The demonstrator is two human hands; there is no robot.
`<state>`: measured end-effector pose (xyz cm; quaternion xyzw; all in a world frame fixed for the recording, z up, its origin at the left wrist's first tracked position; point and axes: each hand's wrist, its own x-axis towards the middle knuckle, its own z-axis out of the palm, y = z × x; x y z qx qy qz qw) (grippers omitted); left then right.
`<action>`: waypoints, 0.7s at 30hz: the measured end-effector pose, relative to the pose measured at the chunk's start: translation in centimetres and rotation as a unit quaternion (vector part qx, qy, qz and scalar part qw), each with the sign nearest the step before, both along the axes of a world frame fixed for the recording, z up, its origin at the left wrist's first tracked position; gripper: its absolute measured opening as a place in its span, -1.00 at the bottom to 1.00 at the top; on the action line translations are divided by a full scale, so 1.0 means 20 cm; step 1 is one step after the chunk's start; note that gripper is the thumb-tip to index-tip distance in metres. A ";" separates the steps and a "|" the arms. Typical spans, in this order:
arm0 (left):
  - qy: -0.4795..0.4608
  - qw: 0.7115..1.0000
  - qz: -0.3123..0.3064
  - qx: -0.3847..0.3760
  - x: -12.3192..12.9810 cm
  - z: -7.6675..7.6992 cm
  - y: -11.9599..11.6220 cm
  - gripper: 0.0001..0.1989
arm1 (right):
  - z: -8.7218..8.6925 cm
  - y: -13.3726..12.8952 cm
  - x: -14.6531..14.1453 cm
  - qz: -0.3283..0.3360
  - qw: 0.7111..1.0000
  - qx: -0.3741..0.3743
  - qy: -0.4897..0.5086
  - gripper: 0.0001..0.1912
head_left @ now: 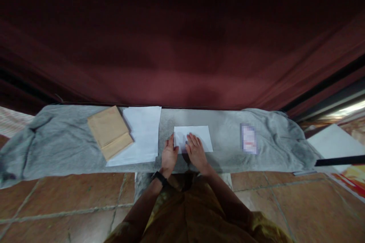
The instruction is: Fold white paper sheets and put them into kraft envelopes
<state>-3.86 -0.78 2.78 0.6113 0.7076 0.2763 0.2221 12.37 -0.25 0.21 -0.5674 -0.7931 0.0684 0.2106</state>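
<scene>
A white paper [204, 139] lies flat on the worktop [225, 161], which is draped in grey cloth, directly in front of the person. It is oblong, with its long edges running side to side, and everything else can be placed from it. The right hand [196, 152] rests on the white paper, over its near edge, palm down, its fingers laid out straight and pointing away from the person; it is relaxed and grasps nothing. The left hand [169, 156] is at the left edge of the white paper, thumb and fingers slightly parted near its lower left corner; whether they pinch that edge or merely rest against it I cannot tell. A dark wristband [160, 178] sits on the left wrist.

Just left of the white paper is a pile of larger white sheets [144, 131], slightly fanned. Farther left of it, a brown paper folder [108, 131] lies at a slant, its right side overlapping the sheets. Well to the right of the white paper is a small pixelated item [249, 139], its details unreadable. Farther right still, beyond the drape, is a pale panel [336, 140]. Behind the white paper, a dark red curtain [182, 83] rises; on its near side are the person's mustard-brown clothes [185, 212] and the tiled floor [302, 212].
</scene>
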 end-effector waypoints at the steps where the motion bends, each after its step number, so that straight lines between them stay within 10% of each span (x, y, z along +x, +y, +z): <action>1: 0.002 1.000 -0.001 0.004 0.00 0.00 0.00 -0.33 | 0.00 0.01 -0.01 -0.007 1.000 -0.006 -0.012 -0.51; 14: 0.138 0.990 -0.004 0.033 0.05 0.00 -0.02 -0.46 | -0.05 0.06 0.10 -0.065 0.995 -0.004 -0.075 -0.47; 21: 0.157 0.971 -0.145 0.107 0.32 -0.05 0.05 -0.48 | -0.03 0.03 0.12 -0.041 0.992 -0.004 -0.122 -0.40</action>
